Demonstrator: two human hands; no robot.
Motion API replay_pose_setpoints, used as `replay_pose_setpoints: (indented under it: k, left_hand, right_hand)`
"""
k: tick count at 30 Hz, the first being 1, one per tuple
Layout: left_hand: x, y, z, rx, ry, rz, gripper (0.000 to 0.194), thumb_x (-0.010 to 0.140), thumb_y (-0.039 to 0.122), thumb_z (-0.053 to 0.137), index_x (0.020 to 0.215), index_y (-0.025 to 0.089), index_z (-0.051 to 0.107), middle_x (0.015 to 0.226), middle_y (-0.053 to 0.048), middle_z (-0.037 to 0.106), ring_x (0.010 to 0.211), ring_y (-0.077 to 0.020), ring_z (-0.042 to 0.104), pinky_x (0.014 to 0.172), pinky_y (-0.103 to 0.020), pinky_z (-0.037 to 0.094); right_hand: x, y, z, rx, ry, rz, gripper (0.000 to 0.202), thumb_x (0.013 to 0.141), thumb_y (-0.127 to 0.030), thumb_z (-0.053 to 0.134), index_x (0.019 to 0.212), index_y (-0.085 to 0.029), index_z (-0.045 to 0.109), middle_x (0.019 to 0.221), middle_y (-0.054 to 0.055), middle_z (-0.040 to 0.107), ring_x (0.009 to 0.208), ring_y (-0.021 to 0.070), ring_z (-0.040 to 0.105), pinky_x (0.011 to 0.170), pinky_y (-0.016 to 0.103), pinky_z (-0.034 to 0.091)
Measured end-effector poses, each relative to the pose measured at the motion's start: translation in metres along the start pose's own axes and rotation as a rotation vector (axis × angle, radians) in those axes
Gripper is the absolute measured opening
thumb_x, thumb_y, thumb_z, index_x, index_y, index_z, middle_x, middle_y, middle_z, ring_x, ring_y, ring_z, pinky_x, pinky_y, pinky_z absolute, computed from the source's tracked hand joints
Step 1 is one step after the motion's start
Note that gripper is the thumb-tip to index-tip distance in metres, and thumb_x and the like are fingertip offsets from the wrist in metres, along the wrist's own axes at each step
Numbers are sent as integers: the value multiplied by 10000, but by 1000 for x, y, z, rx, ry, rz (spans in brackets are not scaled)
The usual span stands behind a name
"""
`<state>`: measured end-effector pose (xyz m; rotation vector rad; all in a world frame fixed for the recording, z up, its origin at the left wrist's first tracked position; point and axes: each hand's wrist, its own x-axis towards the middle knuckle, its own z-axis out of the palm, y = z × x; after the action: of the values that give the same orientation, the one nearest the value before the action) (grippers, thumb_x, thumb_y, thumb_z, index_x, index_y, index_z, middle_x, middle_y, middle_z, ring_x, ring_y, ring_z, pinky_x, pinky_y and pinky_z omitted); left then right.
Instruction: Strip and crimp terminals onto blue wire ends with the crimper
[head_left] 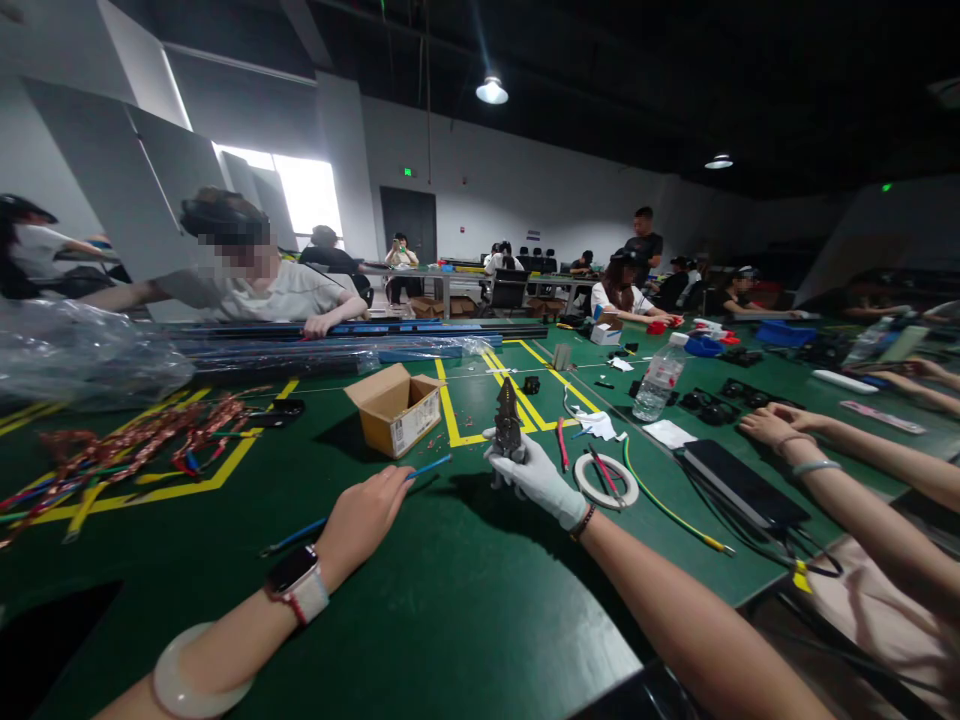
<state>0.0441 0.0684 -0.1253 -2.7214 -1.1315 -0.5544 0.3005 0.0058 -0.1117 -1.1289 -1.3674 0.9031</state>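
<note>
My left hand (365,512), bare and with a watch at the wrist, is closed around a blue wire (430,466). One end sticks out past the fingertips, and the other end trails toward the left below the hand. In a white glove, my right hand (536,478) grips a pair of dark wire strippers (508,418) with the jaws pointing up. The strippers stand apart from the wire. Beyond my left hand sits an open cardboard box (397,412). Right of the glove lies a roll of white tape (632,488) with short red and black wire pieces on it.
Stripped copper wires (180,440) are heaped at the left. A green-yellow wire (660,498), a black power bank-like box (742,487) and a water bottle (660,378) are on the right. Plastic-wrapped bars (360,345) lie across the back. A co-worker's hands (780,425) rest at the right.
</note>
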Motion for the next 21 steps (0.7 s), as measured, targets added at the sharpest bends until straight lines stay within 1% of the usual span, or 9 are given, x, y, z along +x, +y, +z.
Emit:
replay_pose_setpoints:
  k: [3, 6, 10, 14, 17, 21]
  left_hand:
    - [0, 0, 1, 14, 6, 18, 368, 977, 268, 333, 1157, 114, 615, 1130, -143, 672, 1000, -262, 657, 811, -376, 542]
    - [-1, 0, 2, 7, 26, 32, 391, 983, 282, 306, 1151, 114, 617, 1120, -146, 676, 989, -264, 660, 802, -383, 541]
    - [-1, 0, 4, -43, 71, 35, 395, 984, 304, 297, 1139, 135, 619, 1102, -131, 685, 976, -257, 665, 799, -377, 539]
    - [-2, 1, 5, -58, 102, 40, 398, 984, 320, 298, 1113, 135, 625, 1077, -130, 693, 962, -256, 668, 799, -379, 535]
    - [-2, 2, 6, -58, 118, 52, 390, 982, 316, 304, 1092, 129, 629, 1052, -131, 701, 943, -252, 672, 822, -379, 526]
    - [-2, 2, 5, -58, 106, 45, 373, 982, 306, 309, 1099, 129, 615, 1040, -124, 702, 904, -245, 680, 803, -373, 527]
  right_hand:
    - [2, 7, -2, -17, -41, 34, 411, 759, -388, 648, 1098, -166, 579, 790, -19, 575, 541, 74, 516, 492, 206, 420]
    - [5, 17, -5, -12, -63, 27, 382, 747, -386, 668, 1044, -151, 613, 754, -19, 577, 545, 77, 510, 528, 220, 427]
    - [7, 25, -6, -28, -88, 25, 386, 752, -393, 670, 1051, -153, 627, 704, -30, 563, 532, 75, 478, 534, 222, 402]
    - [7, 21, -5, -27, -98, 38, 383, 755, -395, 667, 1040, -142, 628, 697, -30, 549, 527, 70, 459, 524, 216, 379]
    - [6, 16, -5, -44, -101, 50, 385, 757, -404, 662, 1034, -139, 626, 643, -44, 525, 501, 67, 435, 496, 208, 350]
    - [5, 11, -5, -73, -101, 90, 398, 763, -418, 655, 1041, -136, 623, 596, -49, 516, 485, 71, 427, 463, 201, 320]
